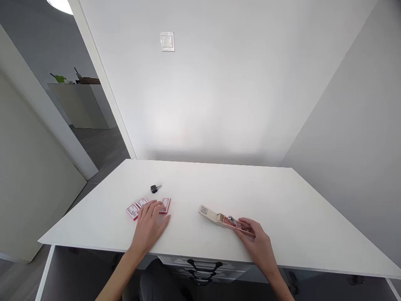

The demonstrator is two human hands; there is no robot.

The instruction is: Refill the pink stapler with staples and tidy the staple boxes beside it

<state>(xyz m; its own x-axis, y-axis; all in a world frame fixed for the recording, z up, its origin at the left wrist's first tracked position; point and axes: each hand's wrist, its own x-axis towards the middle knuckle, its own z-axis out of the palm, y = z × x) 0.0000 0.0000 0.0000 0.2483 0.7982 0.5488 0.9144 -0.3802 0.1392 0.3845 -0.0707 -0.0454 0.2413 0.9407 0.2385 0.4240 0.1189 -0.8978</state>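
My left hand (148, 228) lies palm down on the white table, its fingers stretched out over a row of small red-and-white boxes. One box (133, 211) shows at the far left, a second box (142, 202) is partly covered by my fingers, and another box (166, 203) sits under my fingertips at the right. Between thumb and fingers, my right hand (257, 240) grips a beige-pink stapler (212, 215), which is folded open with its metal inner part showing. My fingers hide the stapler's right end.
A small key (154, 189) with a black head lies behind the boxes. The white table (219, 179) backs onto a wall with a light switch (167, 42). Below the front edge are drawers with black handles (202, 271). A doorway opens at the left.
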